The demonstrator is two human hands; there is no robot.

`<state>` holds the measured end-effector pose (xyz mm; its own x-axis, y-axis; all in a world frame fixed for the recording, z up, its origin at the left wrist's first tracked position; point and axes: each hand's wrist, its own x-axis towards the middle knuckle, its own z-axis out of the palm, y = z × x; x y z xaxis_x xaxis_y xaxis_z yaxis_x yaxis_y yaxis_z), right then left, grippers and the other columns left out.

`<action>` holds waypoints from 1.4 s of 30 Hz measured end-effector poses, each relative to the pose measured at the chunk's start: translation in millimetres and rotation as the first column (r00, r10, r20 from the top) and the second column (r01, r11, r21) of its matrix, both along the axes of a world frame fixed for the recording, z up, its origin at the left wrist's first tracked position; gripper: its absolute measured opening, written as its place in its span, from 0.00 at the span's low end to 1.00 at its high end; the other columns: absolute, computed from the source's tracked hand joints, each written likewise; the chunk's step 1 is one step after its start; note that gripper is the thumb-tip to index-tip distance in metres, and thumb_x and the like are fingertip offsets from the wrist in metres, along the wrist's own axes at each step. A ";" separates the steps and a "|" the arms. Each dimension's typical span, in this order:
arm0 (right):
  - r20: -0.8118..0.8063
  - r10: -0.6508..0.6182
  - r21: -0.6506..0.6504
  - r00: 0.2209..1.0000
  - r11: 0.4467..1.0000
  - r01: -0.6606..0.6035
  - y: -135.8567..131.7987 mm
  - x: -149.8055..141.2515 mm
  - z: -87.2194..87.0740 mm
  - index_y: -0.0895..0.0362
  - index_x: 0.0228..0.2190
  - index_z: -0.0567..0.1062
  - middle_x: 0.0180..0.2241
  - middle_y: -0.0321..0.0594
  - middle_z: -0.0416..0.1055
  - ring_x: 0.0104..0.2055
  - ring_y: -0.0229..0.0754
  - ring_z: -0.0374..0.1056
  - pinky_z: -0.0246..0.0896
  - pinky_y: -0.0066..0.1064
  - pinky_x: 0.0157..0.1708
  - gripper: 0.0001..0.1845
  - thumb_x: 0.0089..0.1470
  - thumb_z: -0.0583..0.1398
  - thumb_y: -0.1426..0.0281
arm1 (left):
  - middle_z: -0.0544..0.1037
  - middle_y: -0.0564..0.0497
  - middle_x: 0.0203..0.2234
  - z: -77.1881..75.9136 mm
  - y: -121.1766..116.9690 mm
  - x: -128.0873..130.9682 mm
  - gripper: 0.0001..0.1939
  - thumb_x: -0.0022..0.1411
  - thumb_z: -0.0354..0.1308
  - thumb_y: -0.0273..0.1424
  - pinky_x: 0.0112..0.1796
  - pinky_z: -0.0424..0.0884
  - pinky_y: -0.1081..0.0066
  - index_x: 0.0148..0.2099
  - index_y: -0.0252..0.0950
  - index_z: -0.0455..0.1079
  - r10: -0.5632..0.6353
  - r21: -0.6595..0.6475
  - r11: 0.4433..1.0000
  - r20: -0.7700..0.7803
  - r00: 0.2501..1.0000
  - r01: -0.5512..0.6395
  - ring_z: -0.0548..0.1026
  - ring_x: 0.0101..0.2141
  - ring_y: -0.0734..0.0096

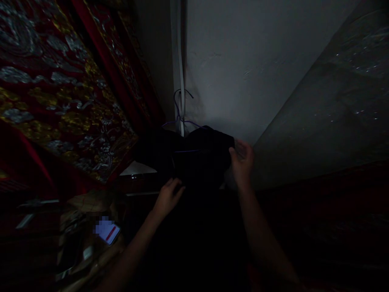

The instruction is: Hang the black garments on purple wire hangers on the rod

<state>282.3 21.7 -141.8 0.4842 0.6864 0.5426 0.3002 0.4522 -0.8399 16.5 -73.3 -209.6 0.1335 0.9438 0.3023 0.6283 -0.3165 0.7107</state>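
A black garment [197, 162] hangs on a purple wire hanger [180, 113] hooked against the white wall. My left hand [168, 197] rests on the garment's lower left part, fingers curled onto the dark cloth. My right hand [242, 162] grips the garment's right shoulder edge, thumb and fingers pinched round the fabric. The scene is very dark, and the lower part of the garment is lost in shadow.
A red cloth with gold and silver embroidery [60, 93] hangs at the left. A white strip [179, 61] runs down the wall behind the hanger. A cluttered surface with a phone [107, 231] lies at lower left. A grey sheeted surface [334, 109] slopes at right.
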 end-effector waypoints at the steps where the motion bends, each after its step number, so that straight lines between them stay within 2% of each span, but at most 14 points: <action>1: 0.011 -0.078 0.005 0.997 0.997 0.078 -11.8 -9.4 -9.4 0.56 0.43 0.73 0.47 0.46 0.71 0.51 0.46 0.66 0.61 0.39 0.52 0.22 0.50 0.64 0.57 | 0.76 0.47 0.39 -5.3 -4.9 5.2 0.06 0.67 0.55 0.35 0.44 0.73 0.65 0.44 0.40 0.69 0.026 0.004 1.000 0.087 0.996 -0.027 0.77 0.41 0.62; 2: -0.005 -0.101 -0.024 0.995 0.995 0.101 -26.0 -21.3 -19.7 0.56 0.42 0.73 0.45 0.45 0.71 0.50 0.46 0.66 0.61 0.39 0.51 0.19 0.53 0.63 0.57 | 0.76 0.48 0.39 -10.3 -9.5 10.9 0.08 0.66 0.56 0.35 0.45 0.73 0.65 0.47 0.41 0.68 0.066 -0.002 0.998 0.169 0.983 -0.066 0.77 0.41 0.63; 4: -0.019 0.157 -0.211 0.987 0.965 -0.157 -56.6 -50.0 -41.7 0.55 0.35 0.72 0.35 0.40 0.72 0.39 0.44 0.68 0.64 0.35 0.42 0.16 0.56 0.60 0.55 | 0.76 0.49 0.40 -19.0 -17.2 23.4 0.20 0.64 0.59 0.34 0.45 0.74 0.65 0.57 0.42 0.62 0.163 -0.029 0.986 0.311 0.936 -0.162 0.78 0.41 0.64; 6: -0.051 0.518 -0.404 0.854 0.771 -0.493 -82.5 -78.5 -61.7 0.55 0.32 0.71 0.31 0.39 0.72 0.34 0.42 0.68 0.64 0.32 0.36 0.17 0.57 0.60 0.54 | 0.75 0.48 0.41 -25.9 -22.9 35.3 0.31 0.63 0.60 0.33 0.46 0.74 0.64 0.65 0.42 0.53 0.232 -0.050 0.971 0.415 0.880 -0.232 0.78 0.41 0.65; 8: -0.052 0.632 -0.519 0.773 0.644 -0.561 -97.1 -98.4 -75.4 0.54 0.29 0.68 0.27 0.37 0.70 0.30 0.41 0.67 0.61 0.31 0.32 0.17 0.57 0.59 0.53 | 0.76 0.47 0.43 -30.8 -26.9 44.0 0.33 0.63 0.60 0.32 0.48 0.74 0.63 0.66 0.42 0.50 0.267 -0.060 0.960 0.479 0.836 -0.273 0.78 0.44 0.65; 14: 0.077 0.722 -0.595 0.687 0.587 -0.550 -89.2 -99.4 -77.4 0.55 0.24 0.68 0.21 0.34 0.65 0.25 0.38 0.63 0.55 0.29 0.28 0.18 0.60 0.55 0.57 | 0.78 0.49 0.40 -35.8 -30.5 45.9 0.23 0.61 0.60 0.32 0.48 0.76 0.63 0.57 0.41 0.61 0.300 -0.106 0.951 0.544 0.784 -0.290 0.80 0.42 0.65; 19: -0.139 0.681 -0.529 0.719 0.562 -0.635 -84.4 -99.7 -74.3 0.55 0.21 0.71 0.18 0.34 0.67 0.22 0.37 0.62 0.54 0.28 0.24 0.15 0.52 0.59 0.59 | 0.78 0.52 0.33 -32.1 -28.8 45.0 0.18 0.59 0.61 0.30 0.46 0.77 0.63 0.51 0.41 0.64 0.303 -0.133 0.951 0.588 0.750 -0.280 0.80 0.37 0.67; 22: -0.381 0.608 -0.497 0.697 0.500 -0.709 -82.3 -103.6 -70.8 0.56 0.21 0.72 0.16 0.33 0.67 0.17 0.33 0.57 0.50 0.27 0.18 0.13 0.46 0.62 0.59 | 0.77 0.54 0.30 -28.7 -27.3 46.5 0.17 0.57 0.61 0.28 0.44 0.77 0.63 0.49 0.40 0.64 0.299 -0.153 0.953 0.599 0.743 -0.261 0.79 0.34 0.68; 24: -0.498 0.554 -0.468 0.667 0.476 -0.745 -75.5 -104.3 -60.6 0.57 0.20 0.73 0.15 0.33 0.66 0.14 0.31 0.54 0.45 0.25 0.15 0.14 0.44 0.62 0.59 | 0.76 0.53 0.29 -28.3 -25.6 46.1 0.15 0.57 0.61 0.29 0.42 0.77 0.64 0.47 0.41 0.63 0.294 -0.161 0.955 0.585 0.756 -0.247 0.79 0.34 0.67; 26: -0.549 0.511 -0.432 0.661 0.504 -0.748 -62.2 -103.7 -41.0 0.58 0.18 0.73 0.14 0.32 0.65 0.14 0.30 0.53 0.42 0.24 0.14 0.15 0.41 0.64 0.59 | 0.76 0.53 0.30 -30.8 -22.8 43.9 0.14 0.57 0.61 0.29 0.41 0.76 0.66 0.44 0.41 0.62 0.297 -0.159 0.955 0.552 0.779 -0.252 0.79 0.35 0.67; 33: -0.519 0.579 -0.193 0.629 0.638 -0.746 -3.8 -110.3 66.1 0.59 0.20 0.75 0.15 0.29 0.62 0.15 0.27 0.52 0.39 0.22 0.14 0.12 0.39 0.65 0.63 | 0.73 0.55 0.29 -42.8 1.8 22.1 0.12 0.55 0.59 0.25 0.35 0.72 0.72 0.40 0.40 0.62 0.251 -0.121 0.967 0.336 0.908 -0.223 0.76 0.32 0.70; 37: -0.470 0.634 -0.141 0.614 0.633 -0.761 -8.9 -121.2 84.2 0.58 0.22 0.74 0.14 0.29 0.62 0.15 0.28 0.53 0.42 0.22 0.14 0.12 0.44 0.63 0.62 | 0.74 0.54 0.31 -10.6 20.5 2.1 0.19 0.55 0.59 0.22 0.37 0.71 0.71 0.49 0.39 0.62 0.191 -0.066 0.981 0.189 0.963 -0.181 0.76 0.33 0.70; 40: -0.417 0.652 -0.168 0.633 0.630 -0.758 -22.9 -123.7 77.0 0.57 0.23 0.74 0.14 0.29 0.63 0.15 0.29 0.55 0.44 0.23 0.14 0.12 0.47 0.62 0.61 | 0.76 0.45 0.46 43.8 31.0 -6.5 0.24 0.60 0.59 0.26 0.48 0.71 0.64 0.58 0.39 0.61 0.094 0.206 0.970 0.191 0.977 -0.133 0.76 0.46 0.65; 42: -0.373 0.651 -0.179 0.661 0.648 -0.740 -29.1 -122.0 73.3 0.57 0.23 0.73 0.14 0.29 0.63 0.15 0.30 0.55 0.45 0.23 0.15 0.12 0.48 0.62 0.61 | 0.75 0.45 0.46 84.6 37.3 -6.9 0.22 0.66 0.54 0.28 0.49 0.70 0.63 0.61 0.39 0.61 0.065 0.388 0.913 0.171 0.983 -0.128 0.75 0.45 0.65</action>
